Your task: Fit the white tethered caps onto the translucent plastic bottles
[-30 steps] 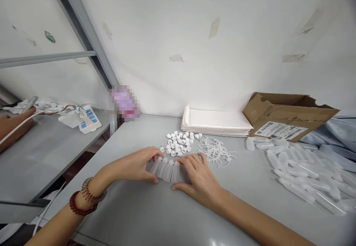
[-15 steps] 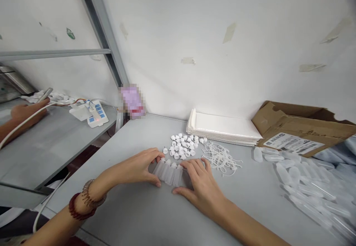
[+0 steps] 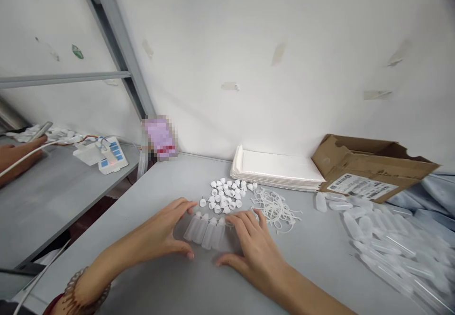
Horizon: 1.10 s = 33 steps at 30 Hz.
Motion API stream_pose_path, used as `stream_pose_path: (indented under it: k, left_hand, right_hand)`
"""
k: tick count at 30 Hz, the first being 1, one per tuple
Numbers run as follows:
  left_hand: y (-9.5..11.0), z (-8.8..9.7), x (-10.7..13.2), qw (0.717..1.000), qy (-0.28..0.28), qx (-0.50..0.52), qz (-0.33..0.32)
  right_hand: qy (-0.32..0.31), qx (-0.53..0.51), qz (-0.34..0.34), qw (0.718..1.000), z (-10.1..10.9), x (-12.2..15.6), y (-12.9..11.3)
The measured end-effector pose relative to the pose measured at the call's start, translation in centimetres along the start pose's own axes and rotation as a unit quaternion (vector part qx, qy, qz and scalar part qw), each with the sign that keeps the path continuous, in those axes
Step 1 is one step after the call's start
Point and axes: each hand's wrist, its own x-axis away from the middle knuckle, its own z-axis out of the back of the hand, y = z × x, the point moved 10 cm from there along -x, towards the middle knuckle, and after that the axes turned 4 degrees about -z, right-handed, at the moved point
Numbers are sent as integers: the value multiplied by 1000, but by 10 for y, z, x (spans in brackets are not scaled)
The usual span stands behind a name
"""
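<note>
Several small translucent plastic bottles [image 3: 209, 233] lie side by side on the grey table, necks pointing away from me. My left hand [image 3: 159, 234] rests just left of the row, thumb and fingers apart with a gap to the bottles. On the other side, my right hand [image 3: 254, 241] curves around the right end, its fingers spread; its fingertips are close to the last bottle, and I cannot tell whether they touch. Beyond the necks sits a heap of small white caps [image 3: 227, 192]. To its right is a tangle of thin white straps [image 3: 277, 209].
White padded envelopes [image 3: 280, 165] are stacked against the wall, beside an opened cardboard box [image 3: 373, 165]. Many clear bottles [image 3: 394, 246] spread over the right side. At left, another person's hand [image 3: 24, 151] holds a thin tool near a white power strip [image 3: 112, 156].
My left hand has come away from the bottles to the left, widening its gap. My right hand stays at the right end. The view has shifted slightly.
</note>
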Motion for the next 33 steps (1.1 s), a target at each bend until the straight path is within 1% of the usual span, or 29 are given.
stream_pose_path:
  k: [1,3,5,6,9,12,13,15,16,17,18,19,21,24,27,30,33]
  left_hand:
    - [5,4,0,1000,10,-6,0]
    - [20,11,-4,999,36,-15,-13]
    - [42,13,-13,998,55,-14,-37]
    - [54,11,-19,997,57,-11,-49]
    - [90,-3,-43,995,55,-6,-87]
    - [124,-24,-68,989,46,-35,-137]
    - [132,-30,-76,987,48,-47,-148]
    - [143,-41,-90,983,49,-68,-161]
    - [146,-46,-96,982,49,-77,-166]
    - [149,-51,-101,980,48,-86,-170]
    - [150,-55,-105,979,48,-94,-173]
    - [151,-58,-107,978,53,-100,-176]
    - [151,-60,-110,975,72,-102,-183]
    - [147,-54,-110,972,117,-69,-192]
    - [142,-47,-111,972,139,-38,-184]
    - [147,-47,-116,973,125,-45,-187]
    - [159,-56,-124,973,84,-64,-206]
  right_hand:
    - [9,7,9,1000,7,2,-1]
    - [29,22,25,999,23,11,-1]
    - [48,40,25,998,41,24,9]
    - [56,53,14,997,51,32,19]
    - [72,112,-37,990,81,60,63]
    - [119,152,-116,974,122,90,116]
    - [140,155,-146,967,136,99,132]
    - [152,143,-224,952,155,115,165]
    - [160,140,-252,944,162,121,177]
    - [165,141,-264,940,166,124,184]
    - [170,148,-259,939,168,125,187]
    - [173,160,-240,942,168,124,186]
    - [170,192,-180,950,162,120,178]
    - [158,235,-117,952,150,117,169]
    - [152,252,-101,950,144,117,168]
    - [139,251,-110,952,142,116,170]
    - [115,240,-128,955,139,112,173]
